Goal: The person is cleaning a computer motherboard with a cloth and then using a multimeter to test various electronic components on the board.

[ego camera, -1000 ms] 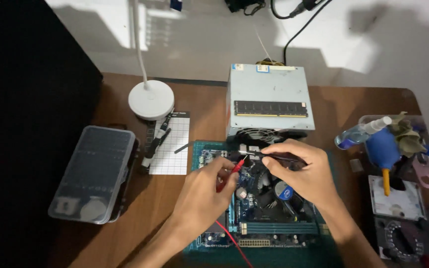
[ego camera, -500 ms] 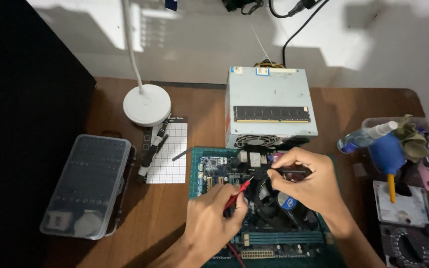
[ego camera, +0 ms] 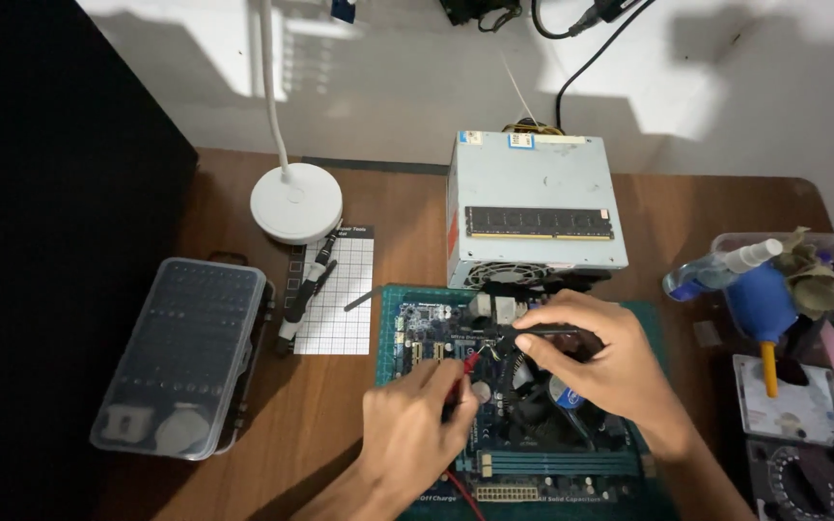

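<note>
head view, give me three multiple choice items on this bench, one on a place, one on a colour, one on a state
1. Where does the memory stick lie?
A. on the power supply box
B. on the grid sheet
C. in the bit case

2. What colour is the probe in the left hand?
A. yellow
B. red
C. white

3. How is the bit case at the left of the desk?
A. lid open
B. on its side
C. lid shut, lying flat

Answers:
1. A, the dark stick rests across the top of the grey box behind the motherboard.
2. B, the red probe and its lead show at the fingers, while the right hand holds a black probe.
3. C, the clear lid covers the rows of bits.
</note>
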